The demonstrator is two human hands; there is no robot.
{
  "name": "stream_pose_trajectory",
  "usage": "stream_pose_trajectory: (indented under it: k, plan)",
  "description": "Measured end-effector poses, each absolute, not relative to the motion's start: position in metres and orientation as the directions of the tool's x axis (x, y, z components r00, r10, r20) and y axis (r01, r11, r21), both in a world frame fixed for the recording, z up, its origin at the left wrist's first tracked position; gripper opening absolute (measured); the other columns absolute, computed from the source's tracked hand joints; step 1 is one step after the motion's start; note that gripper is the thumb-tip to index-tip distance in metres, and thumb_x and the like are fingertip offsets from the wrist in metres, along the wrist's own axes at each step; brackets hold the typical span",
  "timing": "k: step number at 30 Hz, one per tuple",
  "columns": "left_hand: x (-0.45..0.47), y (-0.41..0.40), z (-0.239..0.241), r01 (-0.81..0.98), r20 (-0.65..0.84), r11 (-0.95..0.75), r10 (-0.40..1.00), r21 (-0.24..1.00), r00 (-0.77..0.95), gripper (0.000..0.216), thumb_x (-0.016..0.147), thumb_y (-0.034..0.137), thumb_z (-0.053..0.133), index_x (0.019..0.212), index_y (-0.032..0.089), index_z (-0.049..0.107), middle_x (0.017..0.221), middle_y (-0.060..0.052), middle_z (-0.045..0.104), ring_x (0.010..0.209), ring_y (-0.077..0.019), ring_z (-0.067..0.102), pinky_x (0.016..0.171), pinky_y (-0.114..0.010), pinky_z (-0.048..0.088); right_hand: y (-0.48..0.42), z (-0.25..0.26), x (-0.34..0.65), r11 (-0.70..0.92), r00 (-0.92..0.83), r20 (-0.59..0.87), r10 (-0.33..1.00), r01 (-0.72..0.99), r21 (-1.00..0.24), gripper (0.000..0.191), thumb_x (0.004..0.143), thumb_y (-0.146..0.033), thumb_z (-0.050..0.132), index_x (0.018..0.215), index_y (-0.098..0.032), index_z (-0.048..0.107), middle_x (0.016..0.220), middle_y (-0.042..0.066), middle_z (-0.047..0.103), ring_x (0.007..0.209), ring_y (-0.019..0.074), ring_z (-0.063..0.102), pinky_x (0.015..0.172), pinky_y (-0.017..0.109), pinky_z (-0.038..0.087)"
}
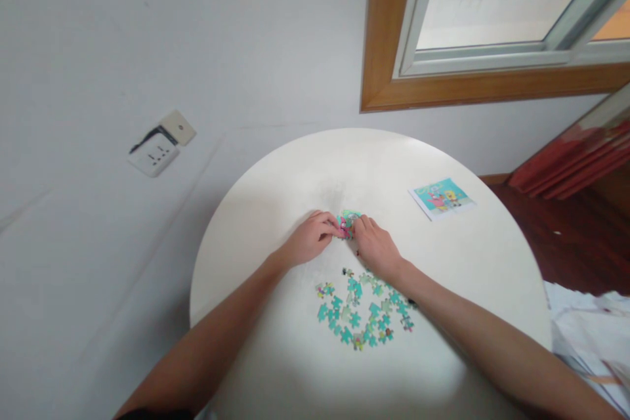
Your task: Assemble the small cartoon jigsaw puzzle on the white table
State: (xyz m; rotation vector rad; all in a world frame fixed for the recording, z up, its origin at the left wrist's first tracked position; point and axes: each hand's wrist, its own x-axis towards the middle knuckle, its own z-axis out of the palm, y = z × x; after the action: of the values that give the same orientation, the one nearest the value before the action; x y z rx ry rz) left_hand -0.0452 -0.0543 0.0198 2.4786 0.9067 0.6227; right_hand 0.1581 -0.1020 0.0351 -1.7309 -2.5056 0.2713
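Observation:
Between my two hands lies a small joined patch of jigsaw puzzle (346, 226), pink and teal, on the white round table (256, 210). My left hand (311, 236) touches its left edge, thumb and fingers pinched together there. From the right, my right hand (375, 243) has its fingers curled down on the patch's other edge; the fingertips are partly hidden, as is any single piece under them. Many loose puzzle pieces (354, 319), mostly teal with some coloured bits, are spread nearer to me. My right forearm covers part of that spread.
A picture card (441, 199) with cartoon figures lies at the table's right. Behind the table rise a white wall with a power socket (154, 154) and a wood-framed window (482, 88). Red curtain cloth (581, 161) hangs at the right, and white fabric (585, 328) lies beside the table.

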Motion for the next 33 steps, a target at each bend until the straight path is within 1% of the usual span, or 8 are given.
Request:
stream_pose_trajectory:
  k: [5, 9, 14, 20, 26, 33]
  plan:
    - [-0.0434, -0.0547, 0.0202, 0.486, 0.265, -0.704, 0.672, 0.518, 0.691, 0.030, 0.088, 0.005, 0.053, 0.097, 0.024, 0.074, 0.101, -0.003, 0.066, 0.101, -0.0179, 0.057, 0.096, -0.036, 0.043, -0.1015, 0.0331, 0.1599, 0.349, -0.359, -0.009, 0.933, 0.912, -0.216, 0.017, 0.091, -0.008, 0.048, 0.104, -0.017, 0.049, 0.111, 0.012, 0.057, 0.103, 0.0245, 0.056, 0.079, 0.033, 0.051]
    - [-0.0443, -0.0539, 0.0203, 0.485, 0.263, -0.707, 0.669, 0.514, 0.695, 0.031, 0.088, 0.005, 0.053, 0.098, 0.025, 0.074, 0.102, -0.003, 0.066, 0.101, -0.0179, 0.057, 0.097, -0.036, 0.043, -0.1003, 0.0319, 0.1613, 0.358, -0.369, -0.008, 0.930, 0.907, -0.223, 0.020, 0.088, -0.006, 0.051, 0.105, -0.017, 0.049, 0.111, 0.011, 0.057, 0.104, 0.0240, 0.056, 0.081, 0.032, 0.050]
    - [-0.0458, -0.0541, 0.0220, 0.489, 0.257, -0.713, 0.664, 0.503, 0.703, 0.034, 0.087, 0.003, 0.053, 0.100, 0.027, 0.075, 0.106, -0.003, 0.065, 0.103, -0.0184, 0.056, 0.098, -0.037, 0.042, -0.0990, 0.0313, 0.1621, 0.344, -0.357, -0.009, 0.934, 0.907, -0.244, 0.020, 0.087, -0.008, 0.052, 0.105, -0.016, 0.050, 0.110, 0.011, 0.058, 0.103, 0.0237, 0.056, 0.082, 0.032, 0.049]
    - [-0.0457, -0.0556, 0.0244, 0.498, 0.258, -0.732, 0.651, 0.465, 0.714, 0.035, 0.087, 0.004, 0.055, 0.102, 0.027, 0.075, 0.111, -0.002, 0.065, 0.106, -0.0193, 0.054, 0.099, -0.038, 0.043, -0.0961, 0.0297, 0.1630, 0.332, -0.353, -0.032, 0.935, 0.904, -0.268, 0.028, 0.079, -0.005, 0.057, 0.104, -0.015, 0.051, 0.111, 0.012, 0.059, 0.103, 0.0243, 0.056, 0.085, 0.031, 0.047]
    - [-0.0464, -0.0541, 0.0245, 0.457, 0.266, -0.768, 0.603, 0.448, 0.752, 0.035, 0.090, 0.005, 0.053, 0.107, 0.027, 0.075, 0.116, -0.001, 0.068, 0.108, -0.0196, 0.054, 0.100, -0.038, 0.043, -0.0934, 0.0298, 0.1637, 0.324, -0.351, -0.045, 0.935, 0.900, -0.291, 0.029, 0.078, -0.006, 0.059, 0.104, -0.015, 0.052, 0.112, 0.012, 0.060, 0.104, 0.0244, 0.056, 0.087, 0.031, 0.046]
    - [-0.0467, -0.0539, 0.0254, 0.449, 0.233, -0.777, 0.583, 0.442, 0.779, 0.036, 0.092, 0.006, 0.051, 0.106, 0.028, 0.076, 0.117, 0.000, 0.070, 0.108, -0.0205, 0.054, 0.100, -0.039, 0.044, -0.0925, 0.0299, 0.1647, 0.330, -0.357, -0.041, 0.933, 0.896, -0.297, 0.029, 0.076, -0.006, 0.061, 0.102, -0.016, 0.053, 0.111, 0.013, 0.062, 0.102, 0.0249, 0.057, 0.086, 0.031, 0.045]
